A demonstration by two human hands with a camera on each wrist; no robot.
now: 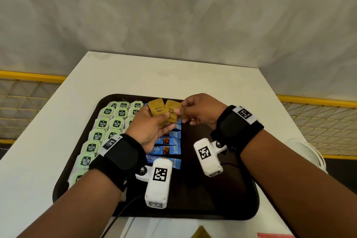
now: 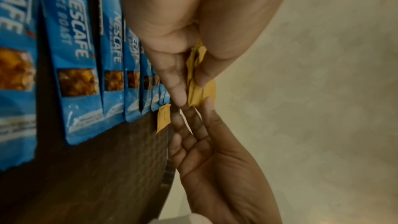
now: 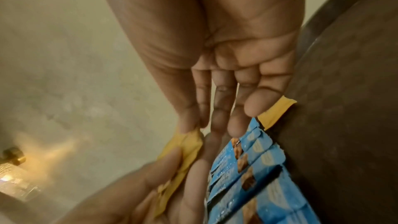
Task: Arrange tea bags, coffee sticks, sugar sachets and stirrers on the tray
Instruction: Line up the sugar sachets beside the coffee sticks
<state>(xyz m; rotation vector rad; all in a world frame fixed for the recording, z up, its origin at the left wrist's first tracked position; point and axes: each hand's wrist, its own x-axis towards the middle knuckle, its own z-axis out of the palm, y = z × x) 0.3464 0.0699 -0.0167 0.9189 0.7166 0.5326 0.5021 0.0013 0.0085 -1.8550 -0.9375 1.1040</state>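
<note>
A dark tray (image 1: 222,199) lies on the white table. Green tea bags (image 1: 102,123) fill its left side in columns, and blue coffee sticks (image 1: 168,149) lie in a column beside them. Above the tray's far part, my left hand (image 1: 154,121) grips a small bunch of brown sugar sachets (image 1: 156,109). My right hand (image 1: 193,111) pinches the edge of the rightmost sachet (image 1: 172,112). The left wrist view shows thumb and fingers pressed on the sachets (image 2: 196,77), the coffee sticks (image 2: 79,57) and one sachet lying on the tray (image 2: 163,118). That lying sachet (image 3: 275,111) also shows in the right wrist view.
The white table (image 1: 173,75) ends just beyond the tray, with a yellow mesh railing (image 1: 29,91) on both sides. A gold packet corner (image 1: 201,233) and a red item (image 1: 274,235) sit at the near table edge. A white shoe (image 1: 307,152) is at the right.
</note>
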